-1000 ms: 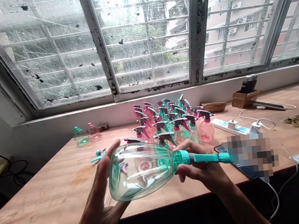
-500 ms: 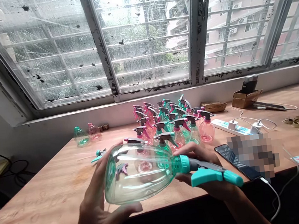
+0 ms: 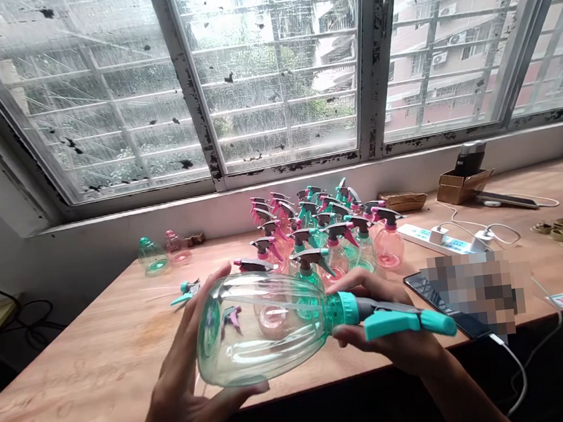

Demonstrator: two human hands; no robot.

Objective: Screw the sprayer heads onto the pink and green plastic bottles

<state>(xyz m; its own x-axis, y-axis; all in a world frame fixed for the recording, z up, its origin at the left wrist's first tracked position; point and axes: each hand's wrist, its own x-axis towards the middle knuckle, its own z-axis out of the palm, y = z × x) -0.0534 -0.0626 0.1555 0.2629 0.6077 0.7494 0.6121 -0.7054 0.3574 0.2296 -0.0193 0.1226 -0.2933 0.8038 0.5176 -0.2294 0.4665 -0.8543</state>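
Observation:
A clear green spray bottle [image 3: 263, 327] lies sideways in the air before me, its teal and grey trigger head [image 3: 398, 319] pointing right. My left hand [image 3: 183, 382] is wrapped round the bottle's base, thumb underneath. At the neck, my right hand [image 3: 391, 347] grips around the teal collar [image 3: 346, 307], with the fingers partly behind it. Behind the bottle stand several assembled pink and green spray bottles [image 3: 338, 245] in a group. Seen through its clear wall is a loose pink and grey spray head [image 3: 232, 318] on the table.
On the wooden table [image 3: 77, 373], a loose teal spray head [image 3: 187, 291] lies left. Headless green [image 3: 153, 257] and pink bottles [image 3: 177, 247] stand behind it. A power strip [image 3: 435, 240], a charging phone [image 3: 447, 304] and a cardboard box [image 3: 460, 185] are on the right.
The bottle has rolled slightly about its length, and its trigger has shifted a little to the right. My left thumb now presses up against the bottle's underside.

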